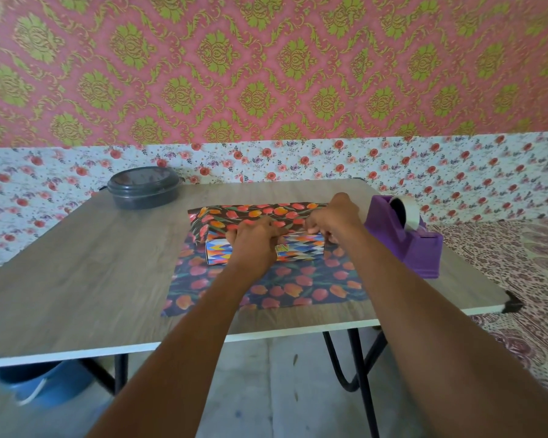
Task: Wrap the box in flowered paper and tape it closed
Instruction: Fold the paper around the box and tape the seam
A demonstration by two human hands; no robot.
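Dark paper printed with red and orange tulips: that's the flowered paper (298, 286). It lies flat on the table (92, 263), a bit right of centre on my feed. The box (301, 249) sits on the sheet's far half, long side facing me, with a multicolour zigzag print on the near face. The far flap of the paper is pulled up and over the box top, and its edge ends about at the near top edge. The near face of the box is uncovered, and the near half of the sheet is flat on the table. The flap's left end is crumpled beside the box's left corner.

Left hand (253, 240): on top of the box, left of middle, fingers curled down on the flap edge, gripping it.
Right hand (332, 216): on top toward the right end, fingers curled, pinching the same edge. The thumb looks tucked at the box's right end, but I can't confirm that.
The hands are near each other and the forearms are bare.

Tape dispenser (402, 245): purple, standing on the table just right of the paper, apart from the right hand. The tape roll (404, 213) is mounted in it; it looks like clear tape as far as I can tell.

Grey container (143, 188): round, lid on, at the far left corner of the table, well apart from the paper.
Blue tub (54, 387): on the floor under the table's left side.
Patterned cloth (519, 279): on the right, beyond the table.
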